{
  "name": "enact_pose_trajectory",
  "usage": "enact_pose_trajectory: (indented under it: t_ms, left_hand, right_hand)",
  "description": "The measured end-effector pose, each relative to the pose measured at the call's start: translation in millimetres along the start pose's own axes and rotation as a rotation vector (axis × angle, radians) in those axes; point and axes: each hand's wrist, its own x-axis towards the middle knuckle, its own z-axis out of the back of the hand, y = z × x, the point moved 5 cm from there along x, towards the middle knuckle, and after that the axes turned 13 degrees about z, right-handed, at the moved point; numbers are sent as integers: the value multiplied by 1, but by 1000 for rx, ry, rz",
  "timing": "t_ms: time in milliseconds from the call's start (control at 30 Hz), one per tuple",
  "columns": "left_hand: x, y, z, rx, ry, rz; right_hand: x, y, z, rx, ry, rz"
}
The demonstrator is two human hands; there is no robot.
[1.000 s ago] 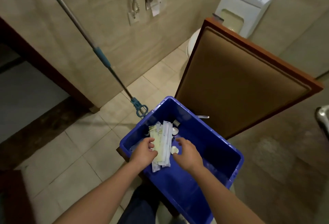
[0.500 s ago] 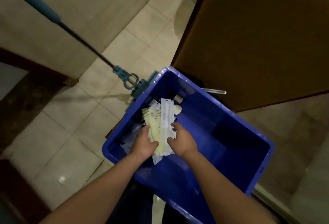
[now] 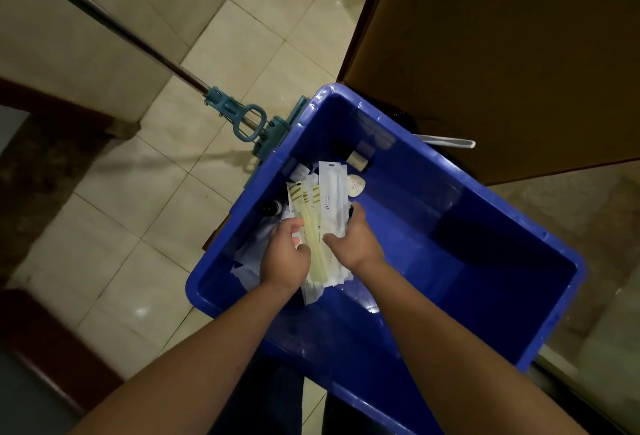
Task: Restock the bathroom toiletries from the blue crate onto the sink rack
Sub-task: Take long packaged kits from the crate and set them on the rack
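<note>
Count: one crate [image 3: 512, 313], two hands, one bundle of long packets [image 3: 323, 202] (several; the exact number cannot be told), one round white sachet [image 3: 356, 185], at least three small bottles [image 3: 360, 159], one mop [image 3: 242, 119].
Packets: long, flat, white and pale yellow wrappers, fanned slightly at the far end.
Place: inside the crate near its far left corner, over loose white wrappers along the left wall.
Left hand [image 3: 284, 254]: fingers curled round the bundle's left edge.
Right hand [image 3: 349, 237]: fingers curled round its right edge, close beside the left.
Crate: deep blue plastic, right half bare.
Room: beige tiled floor [image 3: 166, 227], dim light, a brown door [image 3: 502, 54] beyond the crate's far edge, the mop head against the far left corner.
</note>
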Motion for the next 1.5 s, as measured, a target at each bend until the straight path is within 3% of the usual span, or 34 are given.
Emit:
enact_pose_trajectory:
  t_ms: [200,567,867,1133,1500]
  left_hand:
    - [9,4,-2,-54,-8,3]
    - [3,-6,-8,-91,40,30]
    - [-37,-50,-20,-181,312,19]
    - [-79,-81,-24,-7,418,-76]
    - [-138,-111,-35,245,500,-216]
  right_hand:
    - [10,0,3,-73,-114,0]
    - [-2,1,14,18,-58,27]
    - [-39,4,39,237,-55,101]
    - [-90,0,64,441,3,73]
    - [-172,-7,103,538,-331,0]
